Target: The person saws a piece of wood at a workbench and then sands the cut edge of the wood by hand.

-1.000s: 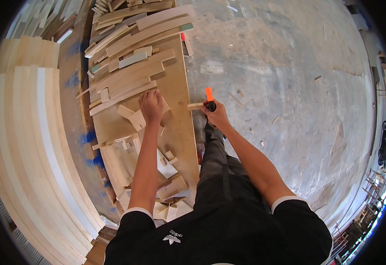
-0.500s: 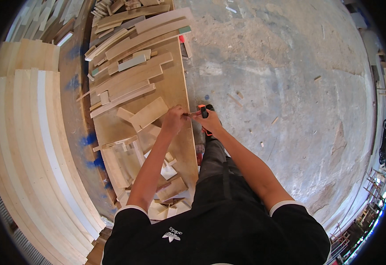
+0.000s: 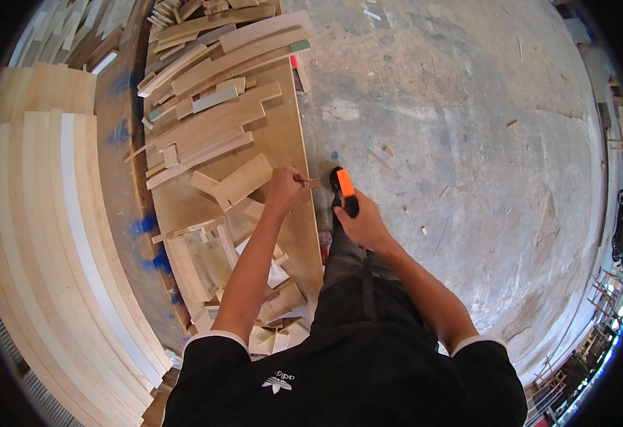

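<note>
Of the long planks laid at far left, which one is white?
The narrow white plank toward their right side; the planks flanking it are yellowish.

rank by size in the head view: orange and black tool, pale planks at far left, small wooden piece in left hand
1. Pale planks at far left
2. Orange and black tool in the right hand
3. Small wooden piece in the left hand, partly hidden

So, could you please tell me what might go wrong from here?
The small wooden piece pinched in the left hand, by the edge of the bench, could slip and drop to the floor. The orange-and-black tool in the right hand, held nearby, might knock it loose. The left forearm passes over loose wooden offcuts and could brush them.
</note>
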